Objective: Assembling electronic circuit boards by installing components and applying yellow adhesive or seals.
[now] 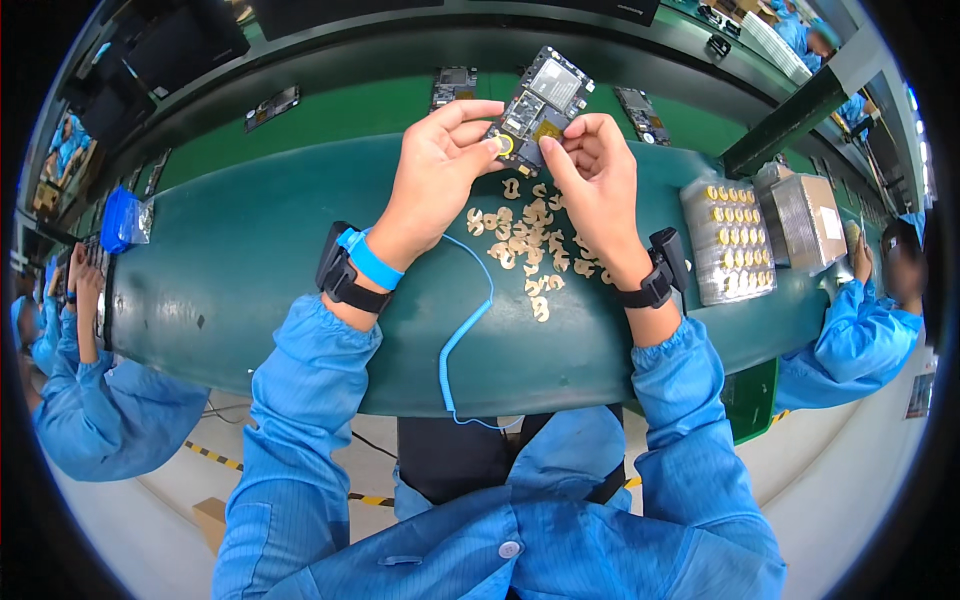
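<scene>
The left hand (437,170) and the right hand (600,185) are gripping a dark circuit board (527,112), while curved beige pieces (518,243) are lying scattered nearby on the green table (240,280).

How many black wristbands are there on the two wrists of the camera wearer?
2: one black wristband on the left wrist, another on the right wrist. Sleeves might hide more.

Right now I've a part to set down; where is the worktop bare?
Widest: the worktop between the blue bag and blue wristband. Smaller: the near side of the cream pieces, between the blue cord and right sleeve. Crowded: just below the circuit board in view, among those pieces, and around the clear tray.
</scene>
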`<control>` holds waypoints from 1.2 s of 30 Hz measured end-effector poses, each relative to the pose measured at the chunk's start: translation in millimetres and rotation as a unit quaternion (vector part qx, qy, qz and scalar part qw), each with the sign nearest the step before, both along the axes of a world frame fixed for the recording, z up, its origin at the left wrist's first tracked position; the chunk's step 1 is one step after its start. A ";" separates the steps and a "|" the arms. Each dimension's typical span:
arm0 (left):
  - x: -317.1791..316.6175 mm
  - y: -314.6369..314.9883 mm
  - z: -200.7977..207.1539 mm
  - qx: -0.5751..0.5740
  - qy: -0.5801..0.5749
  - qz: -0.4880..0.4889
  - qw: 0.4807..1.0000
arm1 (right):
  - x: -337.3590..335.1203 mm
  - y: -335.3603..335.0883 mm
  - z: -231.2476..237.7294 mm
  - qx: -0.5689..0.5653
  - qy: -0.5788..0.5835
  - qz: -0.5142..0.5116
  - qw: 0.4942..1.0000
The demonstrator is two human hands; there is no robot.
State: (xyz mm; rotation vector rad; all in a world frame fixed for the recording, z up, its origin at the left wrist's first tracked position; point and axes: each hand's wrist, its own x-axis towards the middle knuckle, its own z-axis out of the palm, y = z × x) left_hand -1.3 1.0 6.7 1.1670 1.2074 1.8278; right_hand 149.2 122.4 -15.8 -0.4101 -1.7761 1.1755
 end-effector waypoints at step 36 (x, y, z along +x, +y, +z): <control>3.3 5.7 -52.7 -0.210 0.277 0.101 0.932 | -118.3 32.3 39.2 0.293 -0.235 -0.038 0.926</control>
